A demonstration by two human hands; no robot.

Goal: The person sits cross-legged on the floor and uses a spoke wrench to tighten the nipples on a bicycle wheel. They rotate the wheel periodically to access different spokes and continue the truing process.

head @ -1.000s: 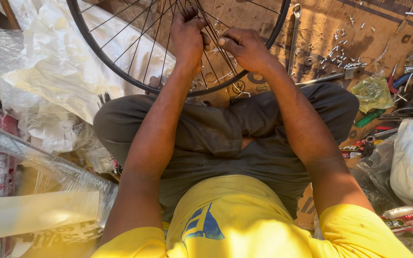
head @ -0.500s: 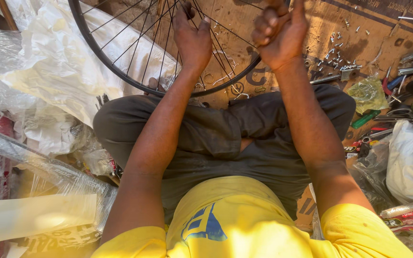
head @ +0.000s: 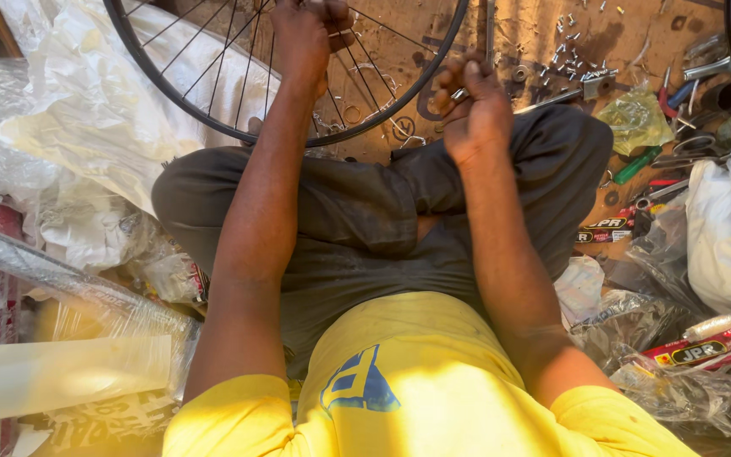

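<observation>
A person in a yellow shirt [head: 416,398] and dark trousers [head: 365,211] sits cross-legged on a workshop floor [head: 535,34], lacing a bicycle wheel. The black wheel rim [head: 213,127] stands tilted across the knees, its spokes [head: 239,51] fanning up toward a hub that lies out of frame. The left hand [head: 310,34] is raised inside the rim, fingers closed around spokes near their upper ends; whether it pinches one spoke or several cannot be told. The right hand [head: 467,106] rests lower, just at the rim's edge above the right knee, fingers curled and pinching a small silvery piece, apparently a spoke nipple [head: 460,95].

The work appears to be at the spoke-fitting stage: one spoke held steady, a nipple ready. The next move would seem to call for bringing the nipple to the spoke's threaded end at the rim and turning it on straight.

Beyond the right hand lie scattered loose nipples and screws [head: 573,51], a green-handled tool [head: 636,165] and plastic bags [head: 721,228]; white sheeting [head: 69,110] is heaped beyond the left arm.
</observation>
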